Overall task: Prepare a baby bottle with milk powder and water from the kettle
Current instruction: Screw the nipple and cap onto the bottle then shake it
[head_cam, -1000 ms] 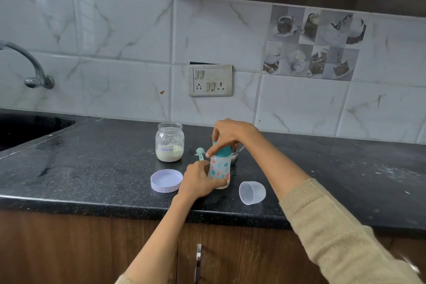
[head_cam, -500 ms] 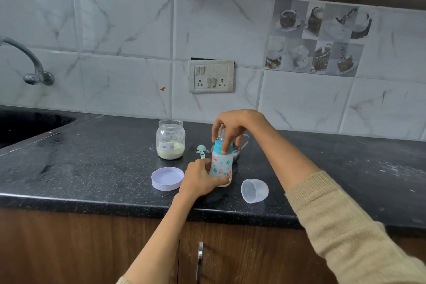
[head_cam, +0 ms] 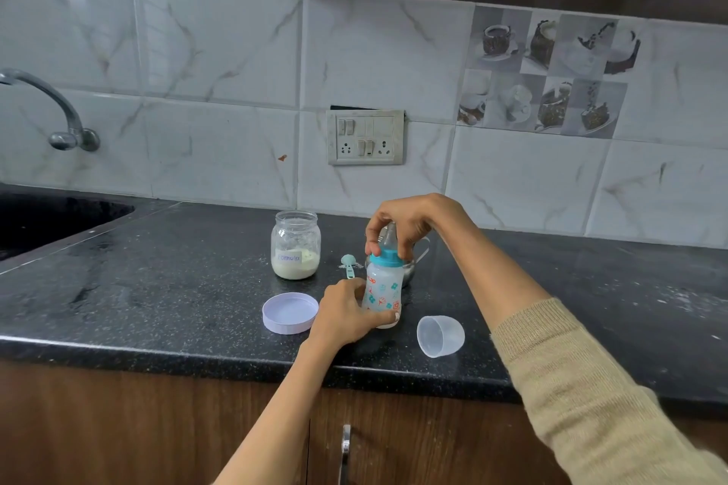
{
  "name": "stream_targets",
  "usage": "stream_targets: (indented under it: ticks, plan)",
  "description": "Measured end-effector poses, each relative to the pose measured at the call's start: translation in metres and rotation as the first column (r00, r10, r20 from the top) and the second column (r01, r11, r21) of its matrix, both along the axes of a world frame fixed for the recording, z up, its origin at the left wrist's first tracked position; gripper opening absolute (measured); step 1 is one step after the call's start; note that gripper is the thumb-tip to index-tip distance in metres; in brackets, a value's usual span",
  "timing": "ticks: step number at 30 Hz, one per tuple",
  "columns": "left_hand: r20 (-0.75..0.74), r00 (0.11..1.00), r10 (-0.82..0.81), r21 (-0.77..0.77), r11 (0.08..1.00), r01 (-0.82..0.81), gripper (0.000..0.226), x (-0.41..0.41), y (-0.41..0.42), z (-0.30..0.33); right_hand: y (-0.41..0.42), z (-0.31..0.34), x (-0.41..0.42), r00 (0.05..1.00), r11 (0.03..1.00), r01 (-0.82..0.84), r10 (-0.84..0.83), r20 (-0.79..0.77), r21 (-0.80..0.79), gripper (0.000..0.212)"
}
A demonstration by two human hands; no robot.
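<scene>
Near the black speckled stone worktop (head_cam: 118,287) edge, left hand (head_cam: 342,313) grips the printed translucent plastic baby bottle (head_cam: 383,289); right hand (head_cam: 409,219) fingers (head_cam: 372,236) pinch its teal screw collar (head_cam: 385,258).

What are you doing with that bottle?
A person is putting together a baby bottle on the dark counter. The left hand grips the bottle's body and the right hand holds the teal cap with the teat on top. The formula jar stands open behind, with powder inside, and its lid lies in front of it. A small scoop lies next to the bottle, and the clear bottle cover lies on its side to the right.
</scene>
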State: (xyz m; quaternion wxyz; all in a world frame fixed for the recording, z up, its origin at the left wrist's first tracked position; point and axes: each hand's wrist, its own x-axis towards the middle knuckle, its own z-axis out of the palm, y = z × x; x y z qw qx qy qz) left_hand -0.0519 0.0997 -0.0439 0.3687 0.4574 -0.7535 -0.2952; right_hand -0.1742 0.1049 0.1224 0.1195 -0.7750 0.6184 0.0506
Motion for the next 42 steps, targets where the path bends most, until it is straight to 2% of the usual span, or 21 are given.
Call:
stream_targets:
  ticks: [5, 10, 17, 21, 24, 26, 30, 33, 35, 42]
  plan:
    - [-0.014, 1.0, 0.007, 0.002, 1.0, -0.007, 0.06, -0.001, 0.0, 0.0, 0.005, 0.002, 0.001, 1.0, 1.0, 0.011, -0.011, 0.024, 0.017, 0.041]
    - [-0.014, 1.0, 0.006, 0.002, 1.0, -0.006, 0.063, -0.001, -0.002, -0.002, 0.006, 0.004, 0.003, 0.981, 0.985, 0.162, -0.168, 0.101, 0.066, 0.037]
    - [-0.008, 1.0, 0.013, 0.006, 1.0, -0.013, 0.068, -0.001, -0.002, -0.003, 0.012, -0.005, 0.011, 0.965, 0.958, 0.25, -0.258, -0.04, -0.141, 0.05]
    - [-0.008, 1.0, 0.02, 0.008, 1.0, -0.02, 0.068, -0.001, -0.001, -0.003, 0.018, -0.011, 0.019, 0.911, 0.904, 0.33, -0.38, -0.158, -0.27, 0.071]
    - [-0.016, 1.0, 0.019, 0.004, 1.0, -0.019, 0.068, -0.001, -0.001, -0.002, 0.019, -0.009, 0.018, 0.903, 0.895, 0.383, -0.415, -0.112, -0.229, 0.082]
    - [-0.017, 1.0, 0.017, 0.008, 1.0, -0.017, 0.07, -0.001, -0.001, -0.002, 0.019, -0.003, 0.014, 0.923, 0.919, 0.374, -0.382, -0.052, -0.122, 0.08]
    - [-0.024, 1.0, 0.012, 0.007, 1.0, -0.012, 0.067, 0.0, -0.001, -0.004, 0.018, 0.003, 0.006, 0.976, 0.978, 0.207, -0.208, 0.06, 0.019, 0.068]
    - [-0.026, 1.0, 0.013, 0.0, 1.0, -0.013, 0.064, -0.001, -0.001, -0.003, 0.015, 0.001, 0.005, 0.987, 0.989, 0.145, -0.145, 0.068, 0.009, 0.048]
    - [-0.022, 1.0, 0.013, -0.005, 1.0, -0.013, 0.064, -0.001, -0.001, -0.003, 0.014, 0.001, 0.005, 0.993, 0.995, 0.099, -0.099, 0.071, 0.009, 0.043]
    - [-0.025, 1.0, 0.003, 0.0, 1.0, -0.003, 0.066, -0.001, -0.002, -0.003, 0.013, 0.007, 0.001, 1.0, 1.0, -0.011, 0.011, -0.001, 0.005, 0.048]
